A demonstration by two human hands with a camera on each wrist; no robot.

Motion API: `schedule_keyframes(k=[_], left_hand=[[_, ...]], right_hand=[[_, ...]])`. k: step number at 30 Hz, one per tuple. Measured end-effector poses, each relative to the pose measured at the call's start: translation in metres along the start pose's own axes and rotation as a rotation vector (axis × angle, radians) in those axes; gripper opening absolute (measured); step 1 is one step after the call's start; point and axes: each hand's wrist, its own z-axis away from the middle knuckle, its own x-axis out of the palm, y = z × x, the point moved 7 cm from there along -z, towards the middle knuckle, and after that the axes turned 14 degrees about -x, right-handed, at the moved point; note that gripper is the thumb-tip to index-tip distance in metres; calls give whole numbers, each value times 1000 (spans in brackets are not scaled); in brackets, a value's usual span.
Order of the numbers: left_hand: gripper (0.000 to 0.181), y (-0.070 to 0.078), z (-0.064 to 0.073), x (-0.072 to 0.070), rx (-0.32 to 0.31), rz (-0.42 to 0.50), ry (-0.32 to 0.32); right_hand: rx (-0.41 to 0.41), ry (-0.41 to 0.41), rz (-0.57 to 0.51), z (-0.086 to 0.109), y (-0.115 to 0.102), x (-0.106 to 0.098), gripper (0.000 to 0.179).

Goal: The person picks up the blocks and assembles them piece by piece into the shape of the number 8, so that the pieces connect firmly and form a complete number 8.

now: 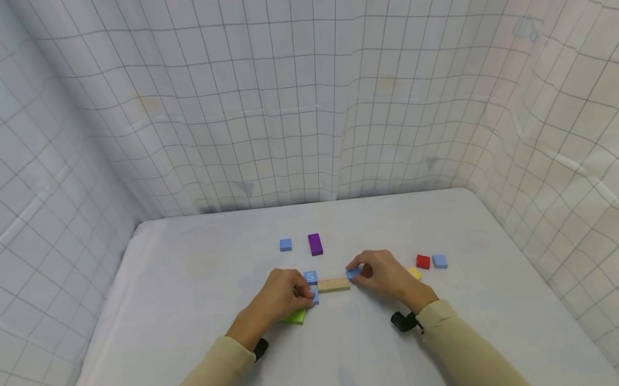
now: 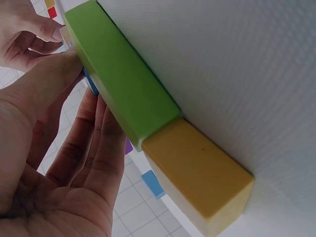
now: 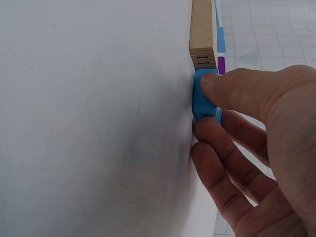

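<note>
My left hand (image 1: 286, 292) pinches a blue block (image 1: 315, 295) at the left end of a plain wooden block (image 1: 334, 285). Another blue block (image 1: 310, 276), marked with a white figure like a 5, lies just behind it. With thumb and fingertips my right hand (image 1: 380, 272) grips a further blue block (image 3: 203, 96), set against the wooden block's right end. In the left wrist view a long green block (image 2: 121, 74) lies beside the left hand, end to end with an orange-yellow block (image 2: 200, 168); the left hand hides much of both in the head view.
Behind the hands lie a blue block (image 1: 285, 245) and a purple block (image 1: 315, 244). To the right are a red block (image 1: 423, 261), a blue one (image 1: 439, 261) and a yellow one (image 1: 415, 273), partly covered by the right hand. Grid-patterned curtains (image 1: 298, 92) surround the white table (image 1: 358, 366).
</note>
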Motion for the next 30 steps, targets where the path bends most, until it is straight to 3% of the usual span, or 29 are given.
schedule_keyframes(k=[14, 30], left_hand=[[12, 2, 2, -1, 12, 2, 2], [12, 2, 2, -3, 18, 8, 6]], right_hand=[[-11, -1, 6, 0, -1, 0, 21], [-5, 9, 90, 10, -2, -9, 32]])
